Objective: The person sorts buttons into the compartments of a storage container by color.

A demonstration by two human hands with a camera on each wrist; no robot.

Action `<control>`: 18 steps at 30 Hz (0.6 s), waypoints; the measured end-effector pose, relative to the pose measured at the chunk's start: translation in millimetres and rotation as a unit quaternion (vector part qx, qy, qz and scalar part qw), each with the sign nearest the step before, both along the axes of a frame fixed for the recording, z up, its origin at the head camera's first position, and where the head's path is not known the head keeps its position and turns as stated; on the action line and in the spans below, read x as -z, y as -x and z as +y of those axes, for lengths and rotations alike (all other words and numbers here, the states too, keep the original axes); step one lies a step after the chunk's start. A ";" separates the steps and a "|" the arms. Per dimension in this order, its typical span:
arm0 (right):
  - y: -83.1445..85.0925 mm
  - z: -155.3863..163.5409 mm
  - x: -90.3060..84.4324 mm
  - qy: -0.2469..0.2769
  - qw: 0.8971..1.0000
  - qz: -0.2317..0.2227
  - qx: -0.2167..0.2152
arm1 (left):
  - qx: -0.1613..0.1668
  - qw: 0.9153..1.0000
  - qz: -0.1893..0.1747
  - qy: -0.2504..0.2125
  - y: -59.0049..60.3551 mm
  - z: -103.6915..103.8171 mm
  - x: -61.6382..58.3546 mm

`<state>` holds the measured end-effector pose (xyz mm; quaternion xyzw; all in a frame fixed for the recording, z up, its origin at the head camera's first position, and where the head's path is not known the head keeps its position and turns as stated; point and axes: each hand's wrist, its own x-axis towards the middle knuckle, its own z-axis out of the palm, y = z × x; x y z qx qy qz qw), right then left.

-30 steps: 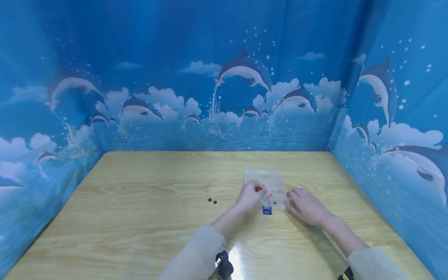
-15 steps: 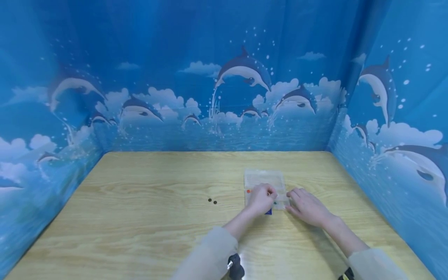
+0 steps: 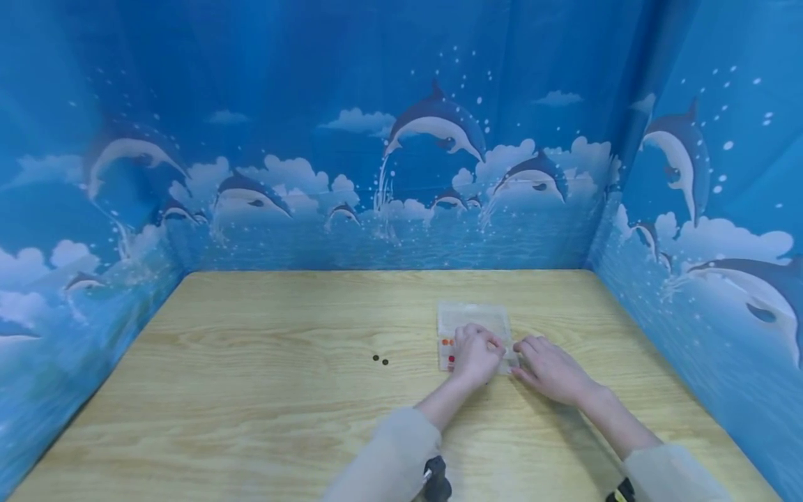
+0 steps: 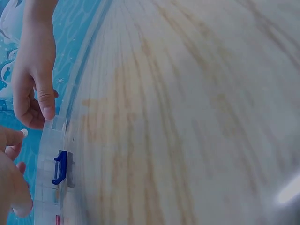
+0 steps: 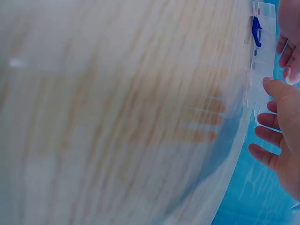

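Clear plastic, a shallow compartment box (image 3: 475, 322), is lying on the wooden table (image 3: 263, 376) a little right of centre, and we are working at its near edge with both hands. Our left hand (image 3: 475, 353) is resting over the near half of the box with the fingers curled down onto it; from the head view we cannot tell whether they are pinching anything. In the left wrist view the left-hand fingers (image 4: 11, 140) are showing bent beside the box (image 4: 51, 178), close to the blue latch (image 4: 60, 166) on its front edge. Our right hand (image 3: 547, 368) is lying at the right near corner of the box, fingers relaxed and slightly spread, their tips touching the plastic. The right wrist view is showing those fingers (image 5: 269, 136) apart from one another, the thumb reaching toward the box (image 5: 260, 56) just below the latch (image 5: 256, 29). Small red and orange pieces (image 3: 447, 342) are sitting in the left-hand compartments, just beside our left hand. Two small dark round bits (image 3: 380, 360) are lying on the table well to the left of the box. A blue dolphin-printed backdrop (image 3: 401, 139) is standing around the table on three sides.
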<state>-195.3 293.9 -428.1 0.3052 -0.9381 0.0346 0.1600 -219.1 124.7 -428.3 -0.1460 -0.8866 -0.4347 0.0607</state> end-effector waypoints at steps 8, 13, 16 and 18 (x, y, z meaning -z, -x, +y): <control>-0.2 0.0 -0.4 -0.002 1.000 -0.007 0.004 | -0.023 0.999 -0.004 0.026 1.4 4.4 2.2; 0.7 0.6 0.7 0.000 1.000 -0.002 -0.001 | -0.030 0.998 0.001 0.059 1.6 6.2 2.3; 2.1 1.0 1.8 0.002 1.000 0.003 -0.004 | -0.028 0.997 0.004 0.066 2.8 7.0 3.4; 2.5 1.4 2.0 0.002 1.000 0.005 -0.005 | -0.025 0.998 0.002 0.063 3.5 7.4 4.1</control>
